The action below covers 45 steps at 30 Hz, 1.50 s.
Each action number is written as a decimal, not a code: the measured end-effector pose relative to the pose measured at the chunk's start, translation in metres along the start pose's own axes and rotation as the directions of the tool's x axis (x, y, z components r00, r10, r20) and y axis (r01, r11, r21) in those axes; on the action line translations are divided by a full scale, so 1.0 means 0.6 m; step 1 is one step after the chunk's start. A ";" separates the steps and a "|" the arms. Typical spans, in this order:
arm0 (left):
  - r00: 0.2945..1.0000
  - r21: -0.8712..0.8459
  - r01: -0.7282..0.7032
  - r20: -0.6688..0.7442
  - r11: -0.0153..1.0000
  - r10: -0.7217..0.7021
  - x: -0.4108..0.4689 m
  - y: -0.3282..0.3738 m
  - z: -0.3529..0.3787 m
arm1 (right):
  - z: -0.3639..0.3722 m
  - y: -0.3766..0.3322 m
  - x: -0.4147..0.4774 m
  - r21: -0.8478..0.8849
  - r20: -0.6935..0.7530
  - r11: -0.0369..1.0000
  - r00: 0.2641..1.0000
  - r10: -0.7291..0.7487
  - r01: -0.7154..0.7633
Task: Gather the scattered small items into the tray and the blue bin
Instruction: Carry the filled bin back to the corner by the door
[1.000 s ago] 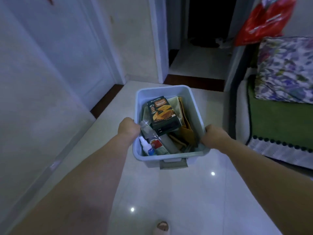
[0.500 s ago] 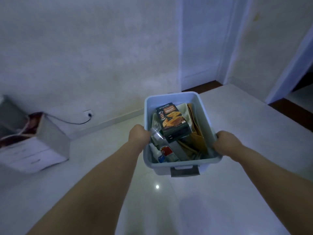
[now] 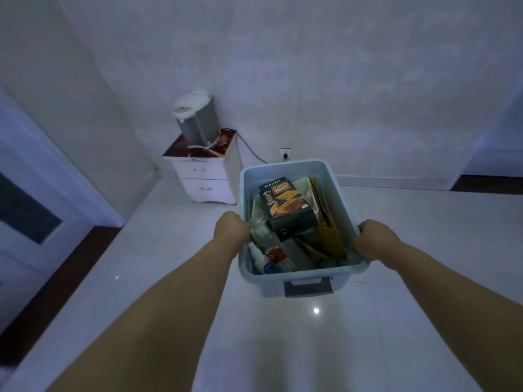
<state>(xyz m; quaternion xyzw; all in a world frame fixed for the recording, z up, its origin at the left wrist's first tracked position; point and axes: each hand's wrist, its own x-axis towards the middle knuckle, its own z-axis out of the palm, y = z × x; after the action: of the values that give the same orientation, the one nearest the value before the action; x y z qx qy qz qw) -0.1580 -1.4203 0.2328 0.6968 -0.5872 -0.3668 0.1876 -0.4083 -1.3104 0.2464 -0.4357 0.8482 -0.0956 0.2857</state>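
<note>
The blue bin [image 3: 307, 274] is held in the air above the glossy white floor [image 3: 311, 349], carried between 2 outstretched bare arms.

1. The left hand [image 3: 231, 229] grips the bin's left rim. Its fingers curl over the edge and into the bin, and the tips are hidden.
2. The right hand [image 3: 376, 241] grips the right rim near the front corner. Its fingers wrap around the edge, with the knuckles facing up.
3. A grey latch [image 3: 307, 288] hangs on the bin's near wall.

Contents of the bin:
- A dark snack box [image 3: 288, 209] with orange print lies on top, tilted.
- A clear bottle [image 3: 273, 247] with a red label lies under the box's near left corner.
- A small white dropper bottle [image 3: 258, 257] lies just beside the clear bottle, against the left wall.
- Yellow-brown envelopes [image 3: 328, 236] stand along the right side.

Surroundings: a white cabinet [image 3: 206, 181] with 2 drawers stands in the room corner. It carries a grey cylindrical appliance [image 3: 196, 117] with a white lid. A cable [image 3: 250, 149] runs from the cabinet top to a wall socket [image 3: 285, 154]. A white door [image 3: 31, 210] with a dark panel is at the left.
</note>
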 end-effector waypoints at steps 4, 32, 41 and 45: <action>0.993 0.004 0.071 -0.096 0.997 -0.071 0.045 -0.113 -0.142 | 0.098 -0.158 -0.005 -0.016 0.064 0.996 0.994 -0.088 0.089; 0.865 -0.061 0.396 -0.309 0.916 -0.395 0.505 -0.369 -0.542 | 0.355 -0.834 0.313 -0.168 0.360 0.894 0.871 -0.336 0.414; 0.825 -0.171 0.459 -0.283 0.872 -0.489 0.686 -0.454 -0.675 | 0.443 -1.066 0.405 -0.163 0.381 0.877 0.849 -0.367 0.452; 0.850 -0.141 0.433 -0.264 0.890 -0.455 0.796 -0.506 -0.758 | 0.500 -1.171 0.434 -0.112 0.367 0.909 0.867 -0.337 0.401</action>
<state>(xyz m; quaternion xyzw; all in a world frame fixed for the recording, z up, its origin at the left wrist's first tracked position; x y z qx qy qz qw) 0.4008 -1.8812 0.1842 0.8518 -0.3620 -0.3162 0.2083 0.1240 -1.9140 0.1854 -0.6245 0.6918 0.0068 0.3624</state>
